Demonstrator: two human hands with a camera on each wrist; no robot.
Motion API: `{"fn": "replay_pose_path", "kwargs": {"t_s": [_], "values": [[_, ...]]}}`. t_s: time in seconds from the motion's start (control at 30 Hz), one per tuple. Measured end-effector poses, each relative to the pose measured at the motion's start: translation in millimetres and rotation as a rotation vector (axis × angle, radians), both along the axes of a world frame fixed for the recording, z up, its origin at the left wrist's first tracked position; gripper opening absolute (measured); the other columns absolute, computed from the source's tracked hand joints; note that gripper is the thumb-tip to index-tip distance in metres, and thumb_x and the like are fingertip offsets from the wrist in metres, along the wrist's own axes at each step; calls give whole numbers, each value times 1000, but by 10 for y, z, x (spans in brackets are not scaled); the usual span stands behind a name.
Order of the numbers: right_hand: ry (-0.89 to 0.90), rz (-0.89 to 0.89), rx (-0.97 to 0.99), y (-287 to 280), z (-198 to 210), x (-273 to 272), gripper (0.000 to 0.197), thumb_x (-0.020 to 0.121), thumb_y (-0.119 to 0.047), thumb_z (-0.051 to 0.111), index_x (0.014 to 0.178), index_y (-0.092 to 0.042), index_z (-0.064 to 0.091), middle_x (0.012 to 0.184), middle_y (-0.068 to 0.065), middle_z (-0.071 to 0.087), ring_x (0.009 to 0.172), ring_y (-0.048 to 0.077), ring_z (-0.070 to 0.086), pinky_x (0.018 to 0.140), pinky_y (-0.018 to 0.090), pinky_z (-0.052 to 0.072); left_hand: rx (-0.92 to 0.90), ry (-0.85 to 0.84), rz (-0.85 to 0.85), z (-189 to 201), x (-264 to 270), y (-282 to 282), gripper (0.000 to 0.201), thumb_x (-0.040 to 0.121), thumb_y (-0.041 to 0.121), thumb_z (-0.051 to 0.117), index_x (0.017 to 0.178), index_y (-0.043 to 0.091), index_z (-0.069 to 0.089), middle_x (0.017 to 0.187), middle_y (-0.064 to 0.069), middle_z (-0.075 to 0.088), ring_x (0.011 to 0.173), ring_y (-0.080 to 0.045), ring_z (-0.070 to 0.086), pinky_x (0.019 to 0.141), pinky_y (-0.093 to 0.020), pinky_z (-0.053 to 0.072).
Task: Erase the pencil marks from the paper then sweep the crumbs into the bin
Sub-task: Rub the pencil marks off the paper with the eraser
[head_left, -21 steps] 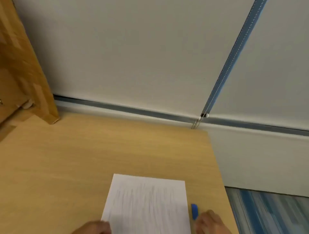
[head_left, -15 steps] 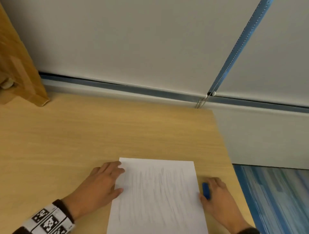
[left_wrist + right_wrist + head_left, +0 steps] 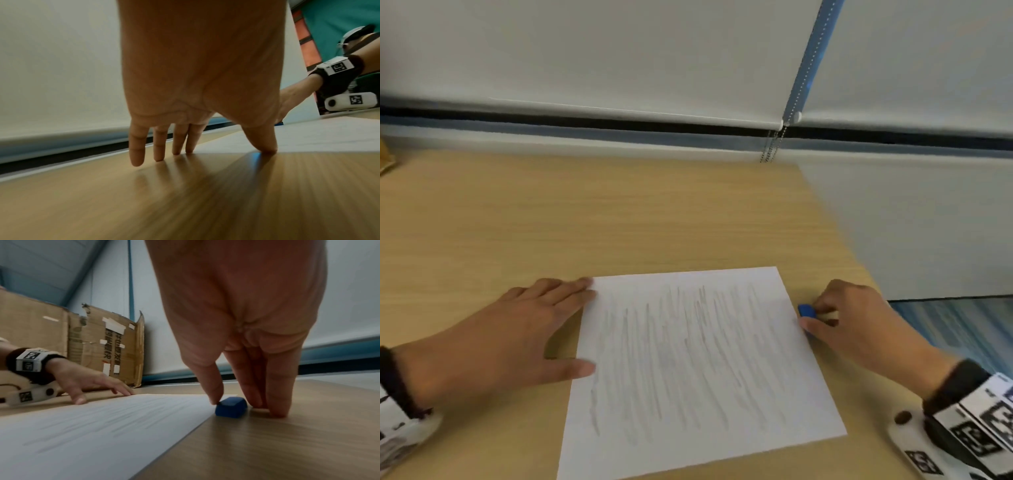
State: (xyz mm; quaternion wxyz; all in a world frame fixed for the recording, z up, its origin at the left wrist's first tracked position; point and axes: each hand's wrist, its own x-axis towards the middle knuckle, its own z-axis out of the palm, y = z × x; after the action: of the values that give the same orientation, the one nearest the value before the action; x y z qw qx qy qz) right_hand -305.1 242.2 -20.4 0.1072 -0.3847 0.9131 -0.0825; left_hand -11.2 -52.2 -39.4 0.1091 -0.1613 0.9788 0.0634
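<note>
One paper (image 3: 695, 359), one blue eraser (image 3: 806, 311), one cardboard box (image 3: 86, 344), two hands.

office, wooden desk (image 3: 619, 222), roller blinds (image 3: 619, 51)

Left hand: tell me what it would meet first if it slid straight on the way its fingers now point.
The left hand lies flat on the table, fingers aimed right and slightly away. Its fingertips already touch the left edge of the paper, so, as far as I can judge, it would run onto the pencil-marked sheet first.
</note>
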Motion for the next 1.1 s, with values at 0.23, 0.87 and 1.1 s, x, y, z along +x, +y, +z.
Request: {"fn": "replay_pose_path", "kwargs": {"t_s": [0.23, 0.87, 1.1], "values": [[47, 62, -3, -36, 48, 81, 20, 86, -26, 64, 82, -7, 65, 85, 4, 62, 76, 21, 60, 68, 35, 51, -106, -132, 0, 124, -95, 90, 124, 51, 103, 18, 154, 36, 7, 157, 20, 4, 134, -5, 15, 110, -27, 27], [-182, 608, -63, -1019, 178, 623, 10, 94, -30, 55, 88, -22, 55, 75, -4, 68, 56, 4, 56, 62, 30, 51, -179, -171, -18, 199, -323, 605, 118, 64, 93, 43, 155, 28, 7, 163, 12, 4, 148, -18, 1, 118, -38, 6], [-114, 704, 25, -1195, 76, 798, 13, 95, -29, 54, 95, -16, 56, 74, -3, 60, 68, 16, 58, 67, 34, 50, -125, -178, 4, 194, -294, 820, 120, 64, 91, 48, 155, 24, 8, 163, 9, 3, 146, -18, 6, 118, -42, 10]]}}
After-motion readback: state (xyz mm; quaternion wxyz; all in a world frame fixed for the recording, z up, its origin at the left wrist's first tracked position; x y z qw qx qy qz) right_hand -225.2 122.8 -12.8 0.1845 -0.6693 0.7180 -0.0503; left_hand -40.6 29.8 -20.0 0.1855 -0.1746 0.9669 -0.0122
